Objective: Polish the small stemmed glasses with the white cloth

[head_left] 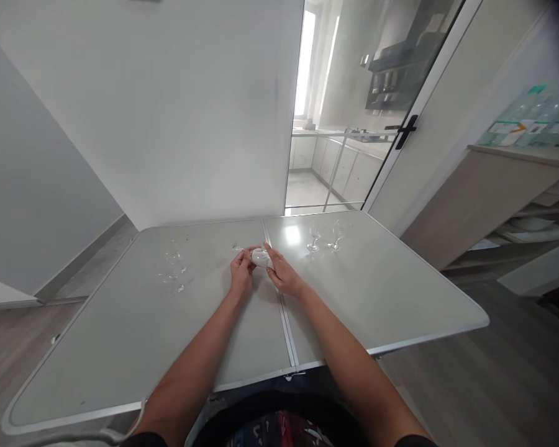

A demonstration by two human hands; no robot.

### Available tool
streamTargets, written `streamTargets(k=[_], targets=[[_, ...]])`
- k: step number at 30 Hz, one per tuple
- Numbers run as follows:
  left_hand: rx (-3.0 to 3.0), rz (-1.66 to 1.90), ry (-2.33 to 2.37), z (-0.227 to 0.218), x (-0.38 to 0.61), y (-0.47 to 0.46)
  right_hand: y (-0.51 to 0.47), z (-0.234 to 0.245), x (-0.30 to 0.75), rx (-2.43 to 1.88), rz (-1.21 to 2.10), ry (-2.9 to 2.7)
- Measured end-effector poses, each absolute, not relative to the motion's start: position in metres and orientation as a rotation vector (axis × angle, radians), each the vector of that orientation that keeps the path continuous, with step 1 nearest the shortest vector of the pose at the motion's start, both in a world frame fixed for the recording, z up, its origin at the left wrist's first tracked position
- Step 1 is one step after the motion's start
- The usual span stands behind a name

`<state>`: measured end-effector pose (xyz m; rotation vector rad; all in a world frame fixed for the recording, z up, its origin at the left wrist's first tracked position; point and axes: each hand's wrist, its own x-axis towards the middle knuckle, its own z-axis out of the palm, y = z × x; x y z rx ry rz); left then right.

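Both my hands meet over the centre seam of a grey folding table. My left hand is closed around a clear wine glass lying on its side, its foot pointing left. My right hand presses a white cloth against the glass bowl, fingers pinched on it. Two clear wine glasses stand upright on the right half of the table. Several more clear glasses stand on the left half.
A white wall rises behind the table. Beyond it, a glass sliding door with a black handle opens onto a kitchen. A wooden shelf unit with water bottles stands at the right. Wood floor surrounds the table.
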<state>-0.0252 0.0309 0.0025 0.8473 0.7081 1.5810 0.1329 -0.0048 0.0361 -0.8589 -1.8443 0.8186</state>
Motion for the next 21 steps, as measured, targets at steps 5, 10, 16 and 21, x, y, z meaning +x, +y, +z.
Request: streamTargets(k=[5,10,16,21], targets=[[0.807,1.498,0.482,0.008,-0.028,0.030,0.000,0.035,0.129,-0.836,1.317,-1.284],[0.814,1.521,0.588,0.006,-0.027,0.032,0.001,0.032,0.126,-0.801,1.461,-1.039],[0.780,1.588,0.829,-0.003,-0.025,0.035,-0.010,0.035,0.127,-0.903,0.954,-1.718],[0.811,1.562,0.690,0.002,-0.027,0.033,-0.007,0.034,0.123,-0.915,1.075,-1.535]])
